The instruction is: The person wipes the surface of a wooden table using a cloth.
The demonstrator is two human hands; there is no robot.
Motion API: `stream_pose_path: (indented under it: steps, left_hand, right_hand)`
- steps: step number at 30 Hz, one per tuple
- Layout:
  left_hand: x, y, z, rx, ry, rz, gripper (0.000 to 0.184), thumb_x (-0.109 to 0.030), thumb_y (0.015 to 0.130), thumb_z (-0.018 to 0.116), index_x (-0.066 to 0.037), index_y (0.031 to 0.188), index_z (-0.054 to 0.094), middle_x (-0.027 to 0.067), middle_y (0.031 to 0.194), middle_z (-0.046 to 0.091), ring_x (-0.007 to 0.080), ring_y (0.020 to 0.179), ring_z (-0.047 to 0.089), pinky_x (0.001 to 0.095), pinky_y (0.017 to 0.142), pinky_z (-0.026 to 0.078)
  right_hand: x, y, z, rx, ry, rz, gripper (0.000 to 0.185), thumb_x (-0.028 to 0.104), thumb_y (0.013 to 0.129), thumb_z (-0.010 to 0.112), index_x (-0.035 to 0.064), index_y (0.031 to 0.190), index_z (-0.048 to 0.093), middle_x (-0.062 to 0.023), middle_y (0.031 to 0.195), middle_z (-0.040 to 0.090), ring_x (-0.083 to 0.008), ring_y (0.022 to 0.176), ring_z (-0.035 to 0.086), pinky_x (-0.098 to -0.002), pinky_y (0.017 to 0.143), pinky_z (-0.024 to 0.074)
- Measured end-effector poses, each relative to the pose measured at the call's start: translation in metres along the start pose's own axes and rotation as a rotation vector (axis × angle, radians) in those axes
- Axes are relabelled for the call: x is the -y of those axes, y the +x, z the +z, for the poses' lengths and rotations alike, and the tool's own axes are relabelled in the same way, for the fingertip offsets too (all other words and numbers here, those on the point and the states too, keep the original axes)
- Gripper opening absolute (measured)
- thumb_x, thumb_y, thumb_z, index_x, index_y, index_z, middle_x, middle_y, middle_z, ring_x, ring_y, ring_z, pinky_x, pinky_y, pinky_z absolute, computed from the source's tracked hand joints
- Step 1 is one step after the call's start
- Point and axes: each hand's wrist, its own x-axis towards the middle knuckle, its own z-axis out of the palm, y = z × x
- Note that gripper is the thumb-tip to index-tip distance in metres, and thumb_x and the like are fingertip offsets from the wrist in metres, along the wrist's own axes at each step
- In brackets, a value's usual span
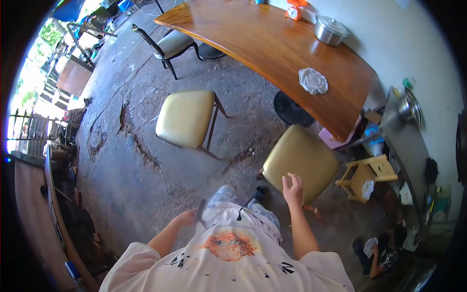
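My left hand (186, 218) is low beside my shirt, closed on a thin grey object (201, 212) that is too blurred to name. In front of me, my right hand (293, 189) is raised over the near edge of a yellow-seated chair (302, 158), its fingers slightly apart and nothing visible in them. Whether it touches the seat I cannot tell. A second yellow-seated chair (186, 118) stands farther forward on the left.
A curved wooden table (262, 39) bears a crumpled white cloth (313, 81), a lidded pot (331, 30) and an orange scale (294, 11). A black-framed chair (172, 44) stands beyond. At lower right are a small wooden stool (367, 176) and another person (386, 253) holding white cloth.
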Motion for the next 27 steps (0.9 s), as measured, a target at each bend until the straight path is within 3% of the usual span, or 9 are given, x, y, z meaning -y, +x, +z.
stream_pose_path:
  steps: [5,13,17,19,20,22,24,26,27]
  left_hand:
    - [0.02,0.062,0.007,-0.211,-0.055,-0.02,0.035,-0.018,0.097,0.056,-0.004,0.128,0.068,0.0184,0.127,0.071,0.0315,0.113,0.07,0.0427,0.096,0.053]
    - [0.02,0.131,-0.129,-0.264,-0.038,-0.294,0.032,-0.029,0.093,0.06,-0.003,0.107,0.071,0.0181,0.11,0.074,0.0321,0.102,0.071,0.0459,0.089,0.055]
    - [0.024,0.183,-0.26,-0.46,-0.032,-0.51,0.034,-0.035,0.091,0.063,-0.003,0.099,0.072,0.017,0.101,0.075,0.0318,0.097,0.072,0.0468,0.085,0.055]
    - [0.028,0.192,-0.328,-0.568,-0.019,-0.548,0.036,-0.038,0.09,0.064,-0.003,0.095,0.073,0.0165,0.097,0.076,0.0317,0.094,0.072,0.0473,0.084,0.055]
    - [0.012,0.171,-0.371,-0.559,-0.034,-0.271,0.038,-0.042,0.09,0.066,-0.004,0.09,0.072,0.0131,0.092,0.076,0.0271,0.088,0.073,0.0454,0.08,0.056]
    - [-0.046,0.198,-0.442,-0.62,0.212,-0.016,0.034,-0.031,0.092,0.06,-0.006,0.113,0.069,0.022,0.096,0.073,0.0417,0.097,0.071,0.0503,0.087,0.056]
    - [-0.175,0.219,-0.515,-0.573,0.135,-0.067,0.036,-0.027,0.092,0.064,-0.003,0.118,0.067,0.0259,0.106,0.07,0.0448,0.102,0.067,0.0521,0.088,0.055]
    - [-0.185,0.309,-0.571,-0.716,0.397,0.254,0.049,-0.033,0.097,0.065,-0.001,0.133,0.058,0.0279,0.116,0.067,0.0453,0.104,0.067,0.0498,0.09,0.054]
    - [-0.245,0.329,-0.592,-0.702,0.101,0.178,0.053,-0.036,0.098,0.065,-0.001,0.137,0.056,0.0276,0.121,0.066,0.0451,0.106,0.067,0.0494,0.095,0.053]
  right_hand:
    - [-0.028,0.167,0.013,-0.215,-0.116,-0.07,0.048,0.037,0.094,0.073,0.0076,0.132,0.066,-0.0266,0.13,0.062,-0.044,0.123,0.058,-0.0527,0.105,0.0457]
    - [-0.056,0.44,0.044,-0.278,-0.25,-0.253,0.058,0.04,0.094,0.073,0.0146,0.144,0.059,-0.0288,0.137,0.058,-0.0479,0.127,0.054,-0.0538,0.108,0.044]
    - [-0.08,0.555,0.088,-0.278,-0.72,0.156,0.068,0.058,0.094,0.063,0.0271,0.154,0.051,-0.029,0.157,0.042,-0.0551,0.143,0.038,-0.0647,0.113,0.0346]
    - [-0.05,0.593,0.125,-0.124,-0.659,0.635,0.068,0.063,0.097,0.053,0.0344,0.158,0.044,-0.0205,0.166,0.031,-0.0497,0.154,0.019,-0.0624,0.124,0.0117]
    - [-0.045,0.611,0.158,-0.256,-0.727,0.54,0.065,0.06,0.097,0.054,0.033,0.156,0.047,-0.0206,0.164,0.035,-0.0487,0.152,0.024,-0.0616,0.124,0.0138]
    - [-0.032,0.628,0.222,-0.375,-0.725,0.248,0.057,0.053,0.098,0.055,0.0275,0.148,0.057,-0.0205,0.155,0.047,-0.0467,0.145,0.036,-0.0605,0.123,0.0193]
    - [0.064,0.634,0.247,-0.097,-0.588,-0.037,0.052,0.053,0.099,0.054,0.0278,0.144,0.06,-0.0176,0.156,0.047,-0.0429,0.147,0.036,-0.059,0.123,0.0202]
    - [0.104,0.62,0.282,0.076,-0.53,-0.177,0.052,0.061,0.1,0.05,0.0395,0.146,0.057,-0.011,0.167,0.035,-0.0377,0.155,0.025,-0.0558,0.126,0.015]
    - [0.107,0.611,0.295,0.077,-0.5,-0.237,0.054,0.062,0.095,0.056,0.0409,0.145,0.058,-0.0107,0.166,0.037,-0.0384,0.155,0.026,-0.0577,0.125,0.0166]
